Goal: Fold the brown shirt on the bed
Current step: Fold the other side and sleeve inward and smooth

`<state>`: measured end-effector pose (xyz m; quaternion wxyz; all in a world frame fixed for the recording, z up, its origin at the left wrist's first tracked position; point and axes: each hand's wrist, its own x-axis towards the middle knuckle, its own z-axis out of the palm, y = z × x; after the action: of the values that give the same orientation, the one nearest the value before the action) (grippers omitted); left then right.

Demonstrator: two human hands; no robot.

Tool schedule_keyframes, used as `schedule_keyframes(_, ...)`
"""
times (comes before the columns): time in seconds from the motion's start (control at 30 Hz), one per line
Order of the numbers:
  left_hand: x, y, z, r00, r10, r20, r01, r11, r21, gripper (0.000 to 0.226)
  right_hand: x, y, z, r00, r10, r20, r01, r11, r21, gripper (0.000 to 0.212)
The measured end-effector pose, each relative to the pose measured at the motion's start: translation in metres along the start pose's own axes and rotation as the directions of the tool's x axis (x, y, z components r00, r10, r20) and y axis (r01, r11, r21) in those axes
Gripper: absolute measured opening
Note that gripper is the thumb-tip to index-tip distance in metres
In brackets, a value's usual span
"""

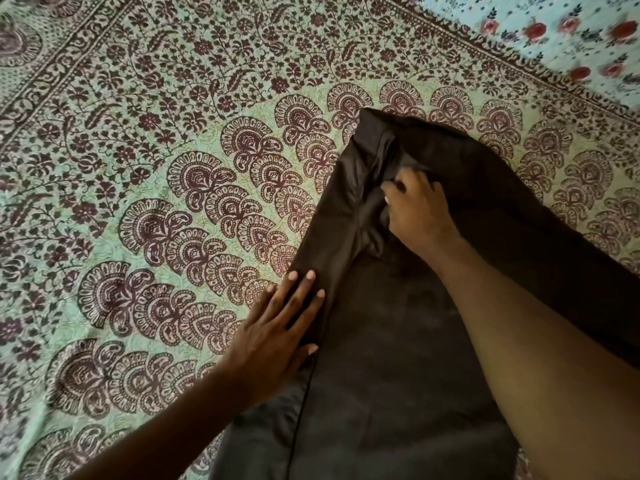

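Brown shirt [398, 358]: lies on the bed, right of centre in the head view, partly folded into a long band.
Long axis: runs from the bottom edge of the view up and slightly right, ending in a narrow far end near the row of fan motifs.
Far end: a folded corner with a stitched hem showing, pointing away from the person.
Right side of the shirt: a further stretch of cloth spreads out toward the right edge, passing under the right forearm.
Left edge: a straight fold line from the far corner down to the left hand; below that hand a dark seam runs on toward the bottom.
Left hand [273, 337]: laid flat, palm down, on the shirt's left edge, straddling cloth and bedspread; fingers [304, 289] straight and slightly spread, pressing, gripping nothing.
Right hand [420, 209]: reaches in from the lower right, forearm lying across the shirt; fingers curled, bunching a puckered fold of cloth near the far end.
Bedspread [156, 168]: green with dark maroon fan and flower print, bordered.
Floral sheet [571, 36]: pale blue with red roses, upper right corner, beyond the bedspread's border.
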<state>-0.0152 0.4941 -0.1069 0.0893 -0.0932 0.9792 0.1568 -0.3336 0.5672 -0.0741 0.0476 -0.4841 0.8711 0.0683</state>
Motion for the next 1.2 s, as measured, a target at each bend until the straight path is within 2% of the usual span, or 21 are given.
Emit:
schedule_keyframes(0.03, -0.005, 0.003, 0.001, 1.0, -0.019, -0.002, 0.019, 1.0, -0.013, 0.079, -0.003, -0.008, -0.001, 0.997, -0.005, -0.075, 0.005, 1.0, 0.003, 0.038)
schedule_keyframes(0.1, -0.013, 0.009, 0.003, 0.998, -0.056, 0.001, 0.056, 0.998, -0.015, 0.079, -0.012, -0.034, 0.006, 0.975, -0.135, -0.176, 0.144, 0.989, 0.037, 0.041)
schedule_keyframes(0.17, -0.019, 0.014, 0.006, 0.996, -0.087, -0.002, 0.087, 0.996, -0.023, 0.077, -0.024, -0.063, 0.016, 0.928, -0.355, -0.115, 0.364, 0.928, 0.072, 0.051)
schedule_keyframes(0.23, -0.025, 0.018, 0.01, 0.995, -0.102, -0.008, 0.102, 0.994, -0.044, 0.074, -0.032, -0.079, 0.023, 0.884, -0.467, -0.007, 0.466, 0.879, 0.099, 0.059)
schedule_keyframes(0.27, -0.028, 0.019, 0.011, 0.994, -0.104, -0.015, 0.104, 0.994, -0.045, 0.073, -0.032, -0.081, 0.026, 0.889, -0.457, 0.008, 0.454, 0.885, 0.098, 0.063)
schedule_keyframes(0.37, -0.038, 0.02, 0.017, 0.993, -0.109, -0.042, 0.107, 0.994, -0.035, 0.068, -0.026, -0.078, 0.028, 0.959, -0.282, 0.023, 0.278, 0.956, 0.095, 0.076)
schedule_keyframes(0.43, -0.043, 0.021, 0.019, 0.993, -0.112, -0.05, 0.11, 0.994, -0.027, 0.067, -0.025, -0.079, 0.023, 0.976, -0.207, 0.065, 0.201, 0.976, 0.085, 0.082)
schedule_keyframes(0.6, -0.062, 0.022, 0.025, 0.992, -0.112, -0.058, 0.111, 0.993, -0.034, 0.068, -0.054, -0.11, 0.019, 0.963, -0.268, 0.018, 0.266, 0.961, 0.077, 0.079)
schedule_keyframes(0.7, -0.081, 0.022, 0.029, 0.992, -0.116, -0.049, 0.116, 0.993, -0.013, 0.07, -0.086, -0.12, 0.034, 0.937, -0.347, 0.047, 0.342, 0.936, 0.085, 0.081)
schedule_keyframes(0.87, -0.126, 0.02, 0.042, 0.995, -0.091, -0.044, 0.092, 0.995, 0.038, 0.074, -0.099, -0.123, 0.039, 0.986, -0.165, -0.022, 0.166, 0.984, 0.062, 0.08)
schedule_keyframes(0.9, -0.134, 0.02, 0.043, 0.994, -0.097, -0.043, 0.099, 0.994, 0.049, 0.075, -0.103, -0.13, 0.039, 0.983, -0.175, -0.047, 0.177, 0.983, 0.047, 0.077)
schedule_keyframes(0.97, -0.152, 0.023, 0.045, 0.994, -0.102, -0.027, 0.104, 0.991, 0.079, 0.079, -0.121, -0.146, 0.042, 0.949, -0.304, -0.079, 0.308, 0.95, 0.043, 0.073)
schedule_keyframes(1.03, -0.169, 0.028, 0.047, 0.996, -0.086, -0.009, 0.087, 0.99, 0.11, 0.081, -0.149, -0.158, 0.049, 0.904, -0.423, -0.057, 0.426, 0.902, 0.068, 0.07)
schedule_keyframes(1.07, -0.178, 0.03, 0.049, 0.997, -0.073, 0.002, 0.072, 0.99, 0.119, 0.082, -0.161, -0.159, 0.052, 0.905, -0.423, -0.045, 0.426, 0.902, 0.078, 0.069)
schedule_keyframes(1.2, -0.207, 0.035, 0.053, 0.998, -0.045, 0.032, 0.041, 0.993, 0.115, 0.083, -0.178, -0.139, 0.045, 0.986, -0.165, -0.003, 0.163, 0.977, 0.135, 0.071)
